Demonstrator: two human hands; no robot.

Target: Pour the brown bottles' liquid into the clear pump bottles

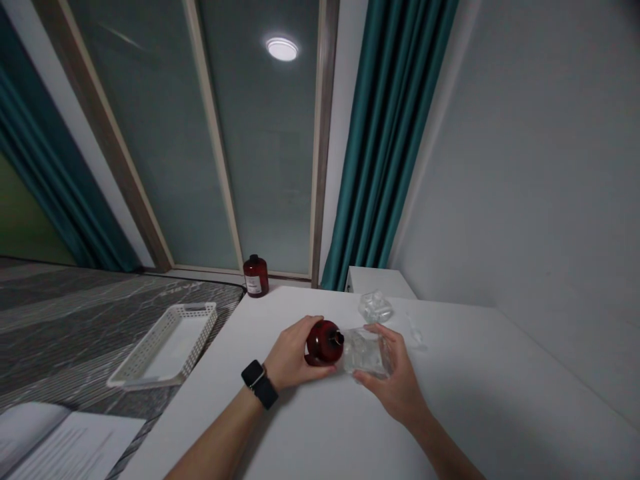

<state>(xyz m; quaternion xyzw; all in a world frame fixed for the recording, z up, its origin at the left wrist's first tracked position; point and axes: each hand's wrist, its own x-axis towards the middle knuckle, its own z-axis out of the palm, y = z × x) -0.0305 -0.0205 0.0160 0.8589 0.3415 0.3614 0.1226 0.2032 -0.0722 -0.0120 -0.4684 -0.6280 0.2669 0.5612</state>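
My left hand (295,353), with a black watch on its wrist, is wrapped round a dark red-brown bottle (323,341). The bottle is tilted, its neck pointing right. On the right, my right hand (393,373) grips a clear see-through plastic container (363,352) between thumb and fingers. The bottle's neck is right at the container's left end; whether they touch, I cannot tell. Just behind, a crumpled-looking clear plastic piece (376,307) lies on the white table (320,433).
A second red-brown bottle (256,280) with a white label stands upright at the table's far left corner. Left of the table are a white perforated basket (135,380) and an open book (80,443) on a grey patterned surface. A white cabinet (380,281) stands behind the table.
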